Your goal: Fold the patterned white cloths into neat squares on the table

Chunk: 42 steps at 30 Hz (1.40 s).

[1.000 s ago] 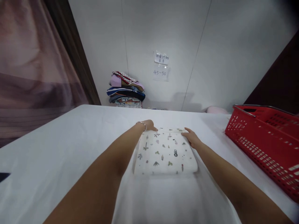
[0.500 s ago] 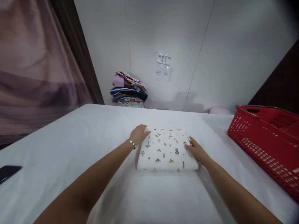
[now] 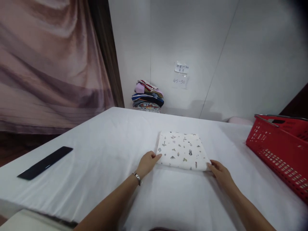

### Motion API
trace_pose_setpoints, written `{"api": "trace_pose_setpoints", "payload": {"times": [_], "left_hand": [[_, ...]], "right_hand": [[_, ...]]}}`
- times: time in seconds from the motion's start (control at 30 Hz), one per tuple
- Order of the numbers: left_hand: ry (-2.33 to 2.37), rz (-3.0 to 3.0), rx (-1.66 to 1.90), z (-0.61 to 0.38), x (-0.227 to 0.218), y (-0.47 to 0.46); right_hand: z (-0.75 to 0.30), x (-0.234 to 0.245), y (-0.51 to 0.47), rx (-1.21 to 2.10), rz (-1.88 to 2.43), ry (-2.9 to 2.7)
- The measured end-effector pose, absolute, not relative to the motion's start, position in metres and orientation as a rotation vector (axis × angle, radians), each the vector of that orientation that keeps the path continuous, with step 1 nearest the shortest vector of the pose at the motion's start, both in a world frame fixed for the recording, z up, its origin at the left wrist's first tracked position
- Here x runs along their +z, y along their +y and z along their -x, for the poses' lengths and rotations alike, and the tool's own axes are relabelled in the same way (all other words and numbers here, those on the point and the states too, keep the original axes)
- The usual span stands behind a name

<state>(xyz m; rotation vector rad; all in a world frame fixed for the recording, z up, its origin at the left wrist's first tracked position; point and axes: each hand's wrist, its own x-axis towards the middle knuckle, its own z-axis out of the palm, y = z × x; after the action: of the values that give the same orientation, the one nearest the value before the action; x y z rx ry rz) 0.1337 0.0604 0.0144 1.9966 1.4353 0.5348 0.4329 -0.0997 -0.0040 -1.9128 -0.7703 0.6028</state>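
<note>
The printed white cloth [image 3: 181, 150] lies folded on the white-covered table [image 3: 115, 138], near corners toward the person. The left hand [image 3: 148, 163] pinches its near left edge, thumb on top; the right hand [image 3: 222, 175] grips the near right corner. From here I can't see how many layers the fingers catch. If it's only the outer one, a tug could peel it off the rest and skew the fold. An uneven pull could twist it, since nothing pins the far edge. Dragging might also ruck the covering beneath. The red basket [image 3: 276, 154] sits apart on the right, so only a wide elbow swing would bump it.
</note>
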Motion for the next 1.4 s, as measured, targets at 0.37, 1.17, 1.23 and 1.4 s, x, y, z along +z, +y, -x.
{"api": "trace_pose_setpoints", "payload": {"times": [0.37, 1.17, 1.23, 1.4], "left_hand": [[1.524, -2.107, 0.435, -0.137, 0.013, 0.053], [1.371, -2.263, 0.446, -0.132, 0.001, 0.057], [1.365, -2.27, 0.433, -0.132, 0.002, 0.058], [1.353, -2.264, 0.425, -0.132, 0.003, 0.058]], "right_hand": [[-0.445, -0.006, -0.096, 0.209, 2.132, -1.158], [-0.309, -0.009, 0.149, 0.113, 2.019, -2.146], [-0.311, -0.012, 0.148, 0.106, 2.014, -2.133], [-0.31, -0.009, 0.148, 0.113, 2.026, -2.106]]}}
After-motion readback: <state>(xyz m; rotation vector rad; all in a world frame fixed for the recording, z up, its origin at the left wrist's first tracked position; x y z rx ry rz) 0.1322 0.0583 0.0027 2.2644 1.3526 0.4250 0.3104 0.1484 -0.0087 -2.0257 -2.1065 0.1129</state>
